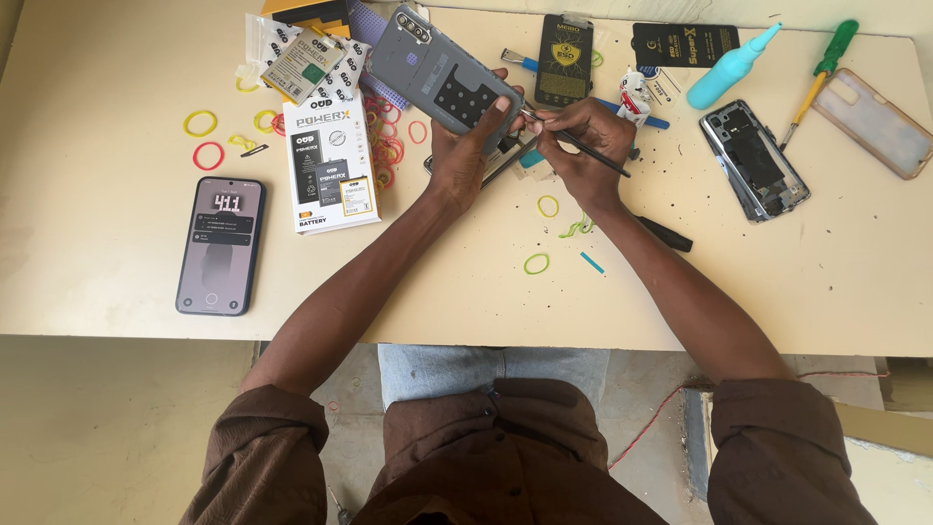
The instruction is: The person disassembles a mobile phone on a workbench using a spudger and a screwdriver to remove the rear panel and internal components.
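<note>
The worktop (117, 282) is a smooth, matt cream laminate, speckled with dark crumbs near the middle. The grey back cover (442, 70) looks like satin plastic with a faint sheen, the black phone (221, 245) at the near left shows glossy glass, and the white battery box (331, 160) is printed card with a slight gloss. The opened phone (755, 159) at the right shows bare shiny metal and dark parts inside, the squeeze bottle (729, 68) is matt turquoise plastic, and the sleeves (777, 447) are brown woven cloth, creased.
</note>
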